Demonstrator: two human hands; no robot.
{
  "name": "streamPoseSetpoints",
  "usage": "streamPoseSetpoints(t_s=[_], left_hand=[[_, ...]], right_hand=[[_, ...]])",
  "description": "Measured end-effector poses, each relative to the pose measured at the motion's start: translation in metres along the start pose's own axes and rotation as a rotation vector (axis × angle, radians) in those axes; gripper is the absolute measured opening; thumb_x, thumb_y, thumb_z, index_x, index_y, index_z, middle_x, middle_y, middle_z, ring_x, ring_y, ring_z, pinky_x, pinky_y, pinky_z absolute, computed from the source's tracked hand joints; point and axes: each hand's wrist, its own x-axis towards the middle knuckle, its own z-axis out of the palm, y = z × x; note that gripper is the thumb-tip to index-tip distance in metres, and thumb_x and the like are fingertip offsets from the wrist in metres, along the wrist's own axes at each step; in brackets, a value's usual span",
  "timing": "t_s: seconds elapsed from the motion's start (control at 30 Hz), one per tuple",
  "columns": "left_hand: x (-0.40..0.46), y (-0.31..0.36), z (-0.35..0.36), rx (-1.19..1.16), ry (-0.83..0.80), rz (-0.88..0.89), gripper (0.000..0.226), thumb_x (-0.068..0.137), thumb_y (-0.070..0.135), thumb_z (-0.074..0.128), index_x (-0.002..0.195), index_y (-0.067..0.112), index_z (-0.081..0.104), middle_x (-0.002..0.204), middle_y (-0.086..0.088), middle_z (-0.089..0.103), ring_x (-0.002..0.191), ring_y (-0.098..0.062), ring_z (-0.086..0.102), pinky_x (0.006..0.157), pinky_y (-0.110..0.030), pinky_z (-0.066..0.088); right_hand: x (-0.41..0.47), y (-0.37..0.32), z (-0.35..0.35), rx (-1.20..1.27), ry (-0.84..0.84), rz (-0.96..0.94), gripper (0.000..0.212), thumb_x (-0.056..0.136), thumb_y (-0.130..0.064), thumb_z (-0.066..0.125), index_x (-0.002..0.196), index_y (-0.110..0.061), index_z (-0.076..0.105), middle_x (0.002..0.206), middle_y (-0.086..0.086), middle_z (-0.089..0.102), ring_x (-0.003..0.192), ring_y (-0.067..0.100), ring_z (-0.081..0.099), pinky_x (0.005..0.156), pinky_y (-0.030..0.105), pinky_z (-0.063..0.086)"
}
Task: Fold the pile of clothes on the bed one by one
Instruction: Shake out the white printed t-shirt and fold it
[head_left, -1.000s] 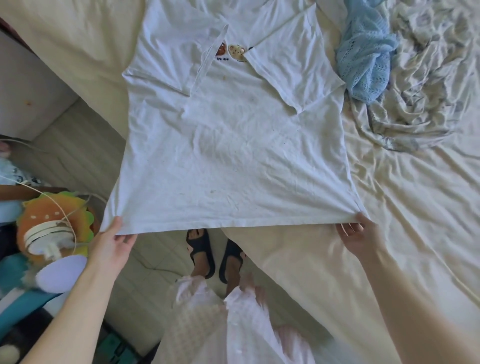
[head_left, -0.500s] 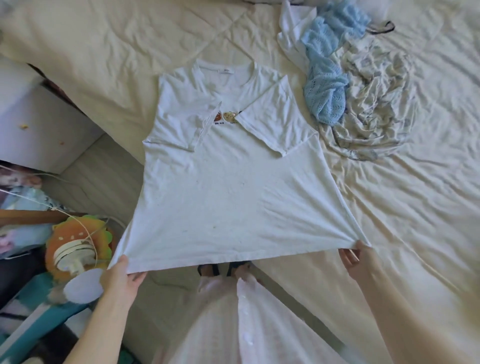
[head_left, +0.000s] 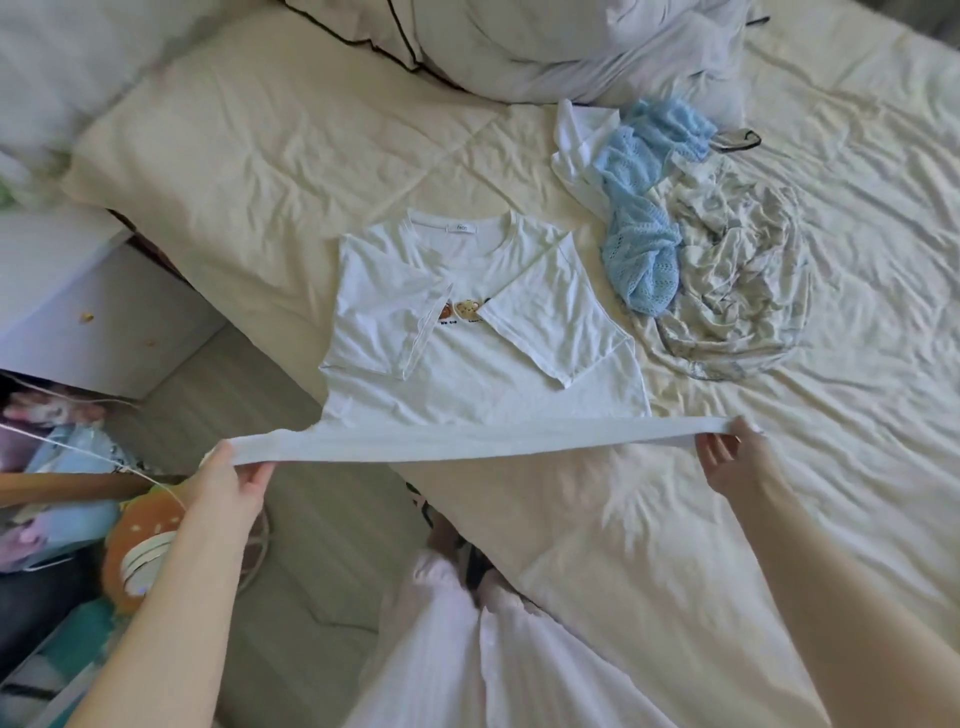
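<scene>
White T-shirt (head_left: 483, 364): lies face up near the bed's corner, at the centre of the view, collar toward 12 o'clock. Both sleeves are folded inward over the chest, with a small cartoon print showing between them. The bottom hem is lifted off the mattress and stretched taut into a narrow band from 9 o'clock to 3 o'clock.
Left hand (head_left: 228, 480): at 8 o'clock from the shirt's centre, thumb on top and fingers curled beneath, pinching the hem's left corner out beyond the mattress edge, above the floor.
Right hand (head_left: 727, 462): at 4 o'clock, fingers curled round the hem's right corner, held just above the sheet.
Bed (head_left: 270, 171): cream quilted sheet, much wrinkled, filling the upper and right parts of the view.
Remaining pile: a blue knitted garment (head_left: 644, 228) lies at 2 o'clock from the shirt, just beside its right shoulder; a pale patterned cloth (head_left: 737, 280) is bunched against the knit's right side; a white garment (head_left: 576, 156) lies partly under the knit.
Pillow (head_left: 545, 41): white with dark piping, at 12 o'clock.
Floor side: an orange plush toy (head_left: 140, 540) at 8 o'clock.
</scene>
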Motion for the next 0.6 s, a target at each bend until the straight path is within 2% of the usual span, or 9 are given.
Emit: streamPoseSetpoints(t_s=[0.03,0.07,0.1,0.17,0.27,0.33,0.4,0.5,0.6], left_hand=[[0.003,0.006,0.016,-0.014,0.025,-0.008,0.006,0.093,0.002,0.051,0.096,0.007,0.051,0.108,-0.010,0.059,0.112,-0.024,0.059,0.083,-0.035,0.055],[0.006,0.012,0.031,-0.007,0.013,-0.012,0.013,0.093,0.003,0.054,0.104,0.007,0.050,0.109,-0.010,0.058,0.106,-0.023,0.060,0.076,-0.035,0.057],[0.008,0.017,0.046,-0.007,0.004,-0.002,0.020,0.093,0.005,0.055,0.112,0.006,0.049,0.111,-0.011,0.056,0.101,-0.023,0.061,0.072,-0.036,0.057],[0.014,0.025,0.079,-0.012,-0.011,0.020,0.022,0.093,0.005,0.055,0.114,0.006,0.049,0.111,-0.013,0.055,0.098,-0.025,0.061,0.074,-0.037,0.058],[0.035,0.031,0.132,-0.016,-0.049,0.041,0.025,0.092,0.003,0.056,0.117,0.005,0.050,0.101,-0.012,0.057,0.091,-0.024,0.062,0.072,-0.037,0.058],[0.057,0.033,0.166,-0.006,-0.052,0.041,0.015,0.094,0.003,0.054,0.108,0.004,0.050,0.093,-0.010,0.058,0.092,-0.024,0.063,0.074,-0.036,0.057],[0.077,0.033,0.196,-0.028,-0.060,0.025,0.004,0.096,0.004,0.051,0.093,0.004,0.049,0.091,-0.009,0.057,0.097,-0.024,0.061,0.077,-0.034,0.056],[0.111,0.033,0.236,-0.047,-0.063,0.035,0.013,0.097,0.006,0.049,0.084,0.007,0.046,0.089,-0.007,0.058,0.093,-0.021,0.061,0.079,-0.032,0.055],[0.143,0.029,0.269,-0.031,-0.079,0.051,0.014,0.098,0.008,0.048,0.084,0.007,0.049,0.087,-0.005,0.059,0.087,-0.018,0.063,0.076,-0.031,0.057]], right_hand=[[0.002,-0.005,0.015,0.017,-0.025,-0.010,0.005,0.094,-0.014,0.057,0.099,-0.012,0.054,0.089,-0.001,0.058,0.077,0.014,0.061,0.069,0.026,0.059],[0.004,-0.011,0.031,0.038,-0.044,-0.021,0.011,0.094,-0.014,0.056,0.104,-0.011,0.053,0.089,0.000,0.058,0.077,0.014,0.060,0.069,0.026,0.058],[0.006,-0.018,0.048,0.058,-0.057,-0.030,0.015,0.094,-0.014,0.056,0.108,-0.011,0.052,0.088,0.000,0.058,0.077,0.014,0.060,0.062,0.025,0.058],[0.013,-0.030,0.084,0.080,-0.086,-0.043,0.018,0.094,-0.013,0.055,0.111,-0.012,0.050,0.085,0.001,0.058,0.077,0.014,0.060,0.051,0.026,0.057],[0.027,-0.041,0.138,0.079,-0.111,-0.049,0.011,0.096,-0.010,0.052,0.107,-0.010,0.051,0.085,0.001,0.059,0.078,0.015,0.061,0.064,0.029,0.059],[0.040,-0.045,0.174,0.075,-0.104,-0.065,0.010,0.096,-0.010,0.051,0.106,-0.008,0.052,0.086,0.002,0.060,0.079,0.016,0.062,0.062,0.029,0.059],[0.054,-0.049,0.208,0.050,-0.099,-0.080,0.011,0.096,-0.009,0.051,0.107,-0.007,0.052,0.085,0.003,0.060,0.079,0.016,0.062,0.067,0.030,0.059],[0.079,-0.054,0.252,0.019,-0.103,-0.088,0.007,0.096,-0.008,0.050,0.102,-0.008,0.054,0.085,0.002,0.060,0.078,0.015,0.062,0.074,0.031,0.058],[0.104,-0.056,0.290,-0.046,-0.135,-0.095,0.013,0.096,-0.010,0.050,0.109,-0.011,0.051,0.080,0.001,0.057,0.074,0.014,0.061,0.059,0.028,0.059]])
